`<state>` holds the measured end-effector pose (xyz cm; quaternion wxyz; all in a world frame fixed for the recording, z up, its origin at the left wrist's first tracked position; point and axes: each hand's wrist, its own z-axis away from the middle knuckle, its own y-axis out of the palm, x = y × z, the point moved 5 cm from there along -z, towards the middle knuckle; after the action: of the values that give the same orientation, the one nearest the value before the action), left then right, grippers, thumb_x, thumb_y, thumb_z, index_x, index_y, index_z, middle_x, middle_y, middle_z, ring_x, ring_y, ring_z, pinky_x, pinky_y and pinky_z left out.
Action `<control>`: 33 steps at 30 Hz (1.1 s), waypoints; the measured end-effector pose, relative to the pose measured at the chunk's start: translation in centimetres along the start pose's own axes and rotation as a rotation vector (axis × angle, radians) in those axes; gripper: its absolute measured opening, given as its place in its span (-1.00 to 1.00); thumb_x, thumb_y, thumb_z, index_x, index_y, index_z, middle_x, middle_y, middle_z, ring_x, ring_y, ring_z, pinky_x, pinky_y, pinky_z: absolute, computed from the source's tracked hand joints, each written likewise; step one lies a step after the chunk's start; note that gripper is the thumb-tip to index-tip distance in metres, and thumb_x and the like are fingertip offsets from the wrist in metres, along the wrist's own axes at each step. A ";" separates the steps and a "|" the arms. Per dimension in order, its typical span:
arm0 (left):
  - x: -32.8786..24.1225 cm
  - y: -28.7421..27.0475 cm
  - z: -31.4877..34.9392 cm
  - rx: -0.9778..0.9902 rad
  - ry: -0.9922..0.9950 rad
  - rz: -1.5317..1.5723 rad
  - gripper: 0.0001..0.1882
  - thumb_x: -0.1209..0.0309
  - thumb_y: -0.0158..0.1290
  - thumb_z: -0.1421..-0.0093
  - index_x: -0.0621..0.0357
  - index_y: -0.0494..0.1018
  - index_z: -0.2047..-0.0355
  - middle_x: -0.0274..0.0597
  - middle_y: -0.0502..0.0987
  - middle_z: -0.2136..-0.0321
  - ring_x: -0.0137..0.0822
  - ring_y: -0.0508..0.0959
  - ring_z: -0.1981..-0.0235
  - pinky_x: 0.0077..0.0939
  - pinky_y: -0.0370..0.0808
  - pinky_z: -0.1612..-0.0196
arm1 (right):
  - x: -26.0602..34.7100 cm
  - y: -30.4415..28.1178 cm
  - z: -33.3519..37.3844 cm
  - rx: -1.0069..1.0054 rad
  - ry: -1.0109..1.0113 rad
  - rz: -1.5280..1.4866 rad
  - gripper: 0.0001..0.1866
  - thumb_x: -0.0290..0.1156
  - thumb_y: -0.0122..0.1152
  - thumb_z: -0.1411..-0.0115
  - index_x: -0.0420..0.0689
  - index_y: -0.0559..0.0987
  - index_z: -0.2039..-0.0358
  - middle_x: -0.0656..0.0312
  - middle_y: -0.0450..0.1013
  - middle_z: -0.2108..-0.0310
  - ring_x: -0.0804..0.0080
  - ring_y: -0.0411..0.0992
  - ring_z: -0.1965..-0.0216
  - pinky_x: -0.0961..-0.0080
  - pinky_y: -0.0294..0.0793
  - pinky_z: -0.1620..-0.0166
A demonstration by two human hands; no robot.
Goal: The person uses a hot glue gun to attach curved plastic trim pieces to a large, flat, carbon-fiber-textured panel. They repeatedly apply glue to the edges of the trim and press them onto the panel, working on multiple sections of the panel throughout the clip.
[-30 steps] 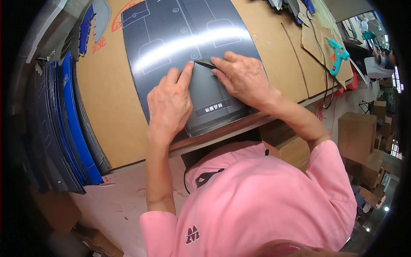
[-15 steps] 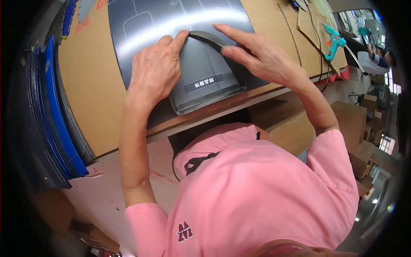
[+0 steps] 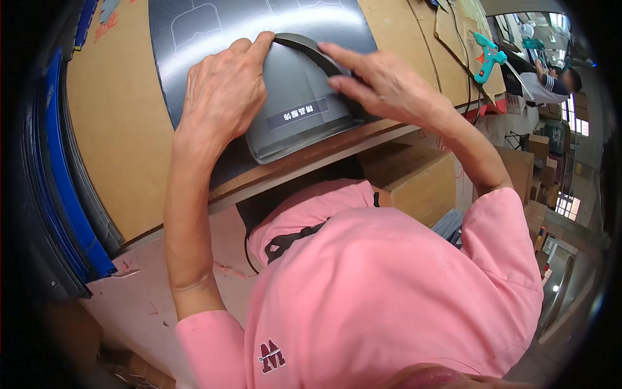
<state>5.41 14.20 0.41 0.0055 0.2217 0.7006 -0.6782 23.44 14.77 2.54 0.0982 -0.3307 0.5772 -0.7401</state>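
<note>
A dark grey panel (image 3: 290, 91) with a rounded top and a raised rim lies on a glossy dark sheet with pale outlines (image 3: 214, 32). A small dark label with pale print (image 3: 298, 113) is on its lower part. The rim along its upper right stands up as a curved strip (image 3: 310, 49). My left hand (image 3: 223, 91) is closed along the panel's left side, its index fingertip pressed at the strip's upper end. Its thumb is hidden. My right hand (image 3: 389, 84) has the strip between thumb and index finger, partway down the right side.
The sheet rests on a brown worktable (image 3: 110, 129). Blue and dark sheets (image 3: 71, 175) stand at the left edge. A turquoise glue gun (image 3: 486, 58) with a cable lies at the right end. A cardboard box (image 3: 421, 181) is below the table; another person (image 3: 557, 84) is far right.
My right index finger has come down onto the strip, closer to the thumb. The left hand stays at the strip's upper end. The whole view has shifted slightly.
</note>
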 end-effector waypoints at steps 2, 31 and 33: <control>0.1 0.1 -0.1 -0.026 0.023 -0.014 -0.51 0.52 -0.20 -0.15 -0.02 0.32 -0.11 -0.06 0.49 0.25 0.04 0.53 0.33 -0.14 0.47 0.24 | -0.2 -0.4 -1.6 -0.106 -0.075 0.029 -0.58 -0.30 0.03 -0.24 -0.06 0.37 -0.12 -0.09 0.43 0.55 -0.06 0.42 0.47 0.18 0.38 0.33; -0.2 -0.5 -0.3 0.081 0.006 0.082 -0.47 0.57 -0.10 -0.05 0.01 0.34 -0.10 -0.15 0.45 0.37 -0.06 0.50 0.37 -0.22 0.43 0.33 | -0.4 0.3 -4.6 0.045 -0.147 -0.165 -0.58 -0.35 -0.05 -0.22 -0.20 0.39 -0.09 -0.09 0.44 0.64 0.01 0.46 0.61 0.22 0.42 0.52; -0.3 -0.3 -0.4 0.069 0.015 0.093 -0.46 0.57 -0.10 -0.05 0.00 0.34 -0.10 -0.15 0.44 0.37 -0.07 0.50 0.37 -0.23 0.43 0.33 | -1.0 1.3 -4.7 0.071 -0.090 -0.142 -0.58 -0.36 -0.06 -0.22 -0.20 0.39 -0.08 -0.09 0.43 0.65 0.00 0.45 0.64 0.21 0.41 0.54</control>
<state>5.72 14.44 0.87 0.0242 0.2590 0.6659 -0.6992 21.07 18.60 0.40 0.0829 -0.4000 0.5209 -0.7496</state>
